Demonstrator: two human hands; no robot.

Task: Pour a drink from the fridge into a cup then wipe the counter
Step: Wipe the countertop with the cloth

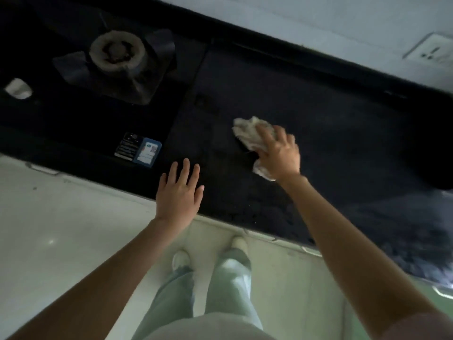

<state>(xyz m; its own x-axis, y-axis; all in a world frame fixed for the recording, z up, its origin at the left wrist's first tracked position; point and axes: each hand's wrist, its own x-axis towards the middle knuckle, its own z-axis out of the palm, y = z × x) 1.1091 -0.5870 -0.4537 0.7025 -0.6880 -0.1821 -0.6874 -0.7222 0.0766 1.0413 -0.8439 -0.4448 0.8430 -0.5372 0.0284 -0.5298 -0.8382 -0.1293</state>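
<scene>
A crumpled pale cloth (247,130) lies on the dark speckled counter (343,148) near its middle. My right hand (278,150) sits on top of the cloth, fingers curled over it, pressing it to the surface. My left hand (180,192) lies flat with straight, spread fingers at the counter's front edge, to the left of the cloth. No cup, drink or fridge is in view.
A gas hob with a round burner (116,51) and a label sticker (138,150) fills the counter's left part. A wall socket (430,51) sits on the pale wall at the back right. White cabinet fronts (61,217) and my legs and shoes are below.
</scene>
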